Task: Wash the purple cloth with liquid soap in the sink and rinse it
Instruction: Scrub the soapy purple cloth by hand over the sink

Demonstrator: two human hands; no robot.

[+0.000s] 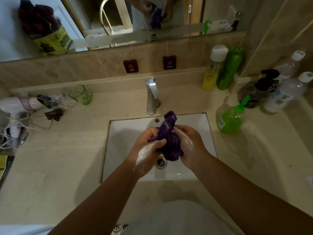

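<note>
Hands gripped the bunched purple cloth (167,141) over the white sink (122,141): soapy left hand (149,150) and right hand (189,145), fingers closed. Green soap filled the pump bottle (230,119) nearby.

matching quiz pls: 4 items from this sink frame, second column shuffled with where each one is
Items:
1. purple cloth
2. green soap pump bottle
3. green glass
4. faucet

Places:
A. counter, left of the faucet
B. counter, right of the sink
C. behind the basin, centre
D. bunched between left hand and right hand, over the basin

Pairs: 1-D, 2-B, 3-A, 4-C
</note>
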